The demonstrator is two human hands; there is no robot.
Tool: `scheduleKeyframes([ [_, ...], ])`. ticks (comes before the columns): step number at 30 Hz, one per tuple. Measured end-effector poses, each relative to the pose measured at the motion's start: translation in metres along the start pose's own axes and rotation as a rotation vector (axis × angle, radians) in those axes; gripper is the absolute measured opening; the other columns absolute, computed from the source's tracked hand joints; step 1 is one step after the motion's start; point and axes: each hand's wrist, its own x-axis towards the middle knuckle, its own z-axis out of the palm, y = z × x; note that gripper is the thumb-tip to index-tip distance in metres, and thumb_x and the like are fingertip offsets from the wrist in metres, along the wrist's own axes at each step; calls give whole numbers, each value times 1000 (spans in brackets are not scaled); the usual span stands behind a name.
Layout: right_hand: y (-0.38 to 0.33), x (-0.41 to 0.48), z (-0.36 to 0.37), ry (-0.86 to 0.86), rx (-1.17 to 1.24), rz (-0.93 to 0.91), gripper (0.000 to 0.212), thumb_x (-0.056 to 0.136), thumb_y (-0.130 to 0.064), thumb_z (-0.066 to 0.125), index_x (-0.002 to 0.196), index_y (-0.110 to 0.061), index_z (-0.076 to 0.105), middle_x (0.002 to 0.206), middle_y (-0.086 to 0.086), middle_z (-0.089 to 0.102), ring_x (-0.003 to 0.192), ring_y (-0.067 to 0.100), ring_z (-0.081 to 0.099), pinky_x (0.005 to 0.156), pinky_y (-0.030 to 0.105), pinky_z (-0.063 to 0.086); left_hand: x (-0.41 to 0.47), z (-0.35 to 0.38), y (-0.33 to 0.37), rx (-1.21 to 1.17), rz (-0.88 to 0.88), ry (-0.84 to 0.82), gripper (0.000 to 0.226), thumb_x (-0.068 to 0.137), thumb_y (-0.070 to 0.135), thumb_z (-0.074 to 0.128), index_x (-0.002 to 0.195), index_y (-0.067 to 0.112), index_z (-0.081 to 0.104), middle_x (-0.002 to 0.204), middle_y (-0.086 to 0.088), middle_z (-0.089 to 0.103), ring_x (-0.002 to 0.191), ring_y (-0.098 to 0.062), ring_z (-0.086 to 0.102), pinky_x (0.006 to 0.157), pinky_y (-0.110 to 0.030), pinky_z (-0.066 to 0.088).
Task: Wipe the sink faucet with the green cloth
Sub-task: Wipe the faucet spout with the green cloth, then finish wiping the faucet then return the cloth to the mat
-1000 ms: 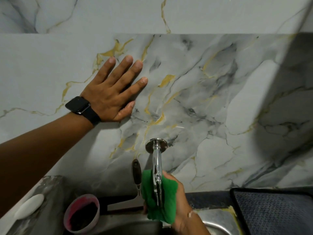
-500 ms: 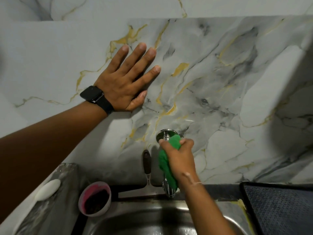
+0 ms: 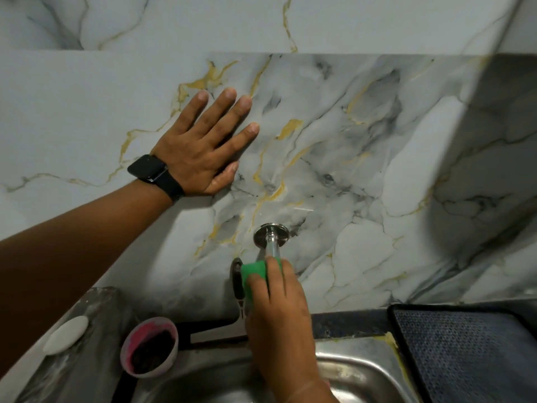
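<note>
1. Against the marbled wall [image 3: 377, 170], the chrome faucet [image 3: 272, 242] juts out over the steel sink [image 3: 357, 373], its round flange flush to the wall and its near end hidden under the right hand [image 3: 279, 309].
2. That right hand is curled around the spout with the green cloth [image 3: 254, 270] trapped between fingers and metal; only a fold of the cloth shows at the far edge of the fingers.
3. Up and to the left, the left hand [image 3: 203, 149] lies flat on the wall, fingers spread, holding nothing; it looks like a brace.
4. The cloth appears soft and light, so it should wrap to the pipe's curve, though it could bunch or slip out if the grip loosens.
5. Polished metal is likely slick and rigid, so enclosing the spout from both sides seems the surest hold.
6. A pink-rimmed cup [image 3: 149, 346] stands left of the sink, a dark mat [image 3: 465, 359] to the right.
</note>
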Motion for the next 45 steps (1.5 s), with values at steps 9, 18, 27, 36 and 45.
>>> scheduleKeyframes([
  [9, 52, 56, -3, -528, 1624, 975, 52, 85, -54, 56, 100, -5, 68, 93, 19, 69, 73, 31, 67, 70, 39, 57, -5, 9, 0, -20, -9, 13, 72, 93, 43, 37, 157, 12, 27, 162, -20, 27, 153, -36, 14, 126, -53, 7],
  [18, 11, 16, -32, -198, 447, 407, 59, 69, -37, 69, 116, -29, 34, 106, 3, 63, 89, 29, 66, 75, 40, 54, 0, -20, 10, -141, -89, -204, 71, 94, 40, 34, 158, 12, 20, 164, -21, 20, 154, -36, 8, 125, -54, 0],
  [27, 124, -100, -104, -490, 1734, 1082, 41, 75, -20, 66, 104, 7, 73, 100, 30, 71, 87, 39, 69, 85, 46, 58, 42, -195, 191, -1287, -989, -764, 74, 83, 54, 54, 150, 30, 35, 144, 11, 48, 127, -20, 57, 107, -36, 47],
  [36, 269, -167, -151, -352, 1862, 1397, 97, 89, -71, 37, 123, 17, 61, 134, 38, 56, 131, 46, 49, 117, 52, 33, 93, -243, 408, -2479, -1860, -1281, 28, 93, -5, 53, 117, -12, 66, 115, -30, 71, 107, -39, 70, 97, -46, 56],
  [45, 413, -222, -110, -173, 822, 1290, 24, 88, -1, 69, 111, -6, 68, 87, 9, 78, 71, 28, 77, 57, 47, 64, 163, -192, 557, -2059, -1970, -1366, 12, 93, 2, 64, 99, -7, 69, 69, -13, 76, 60, -20, 74, 42, -28, 55],
])
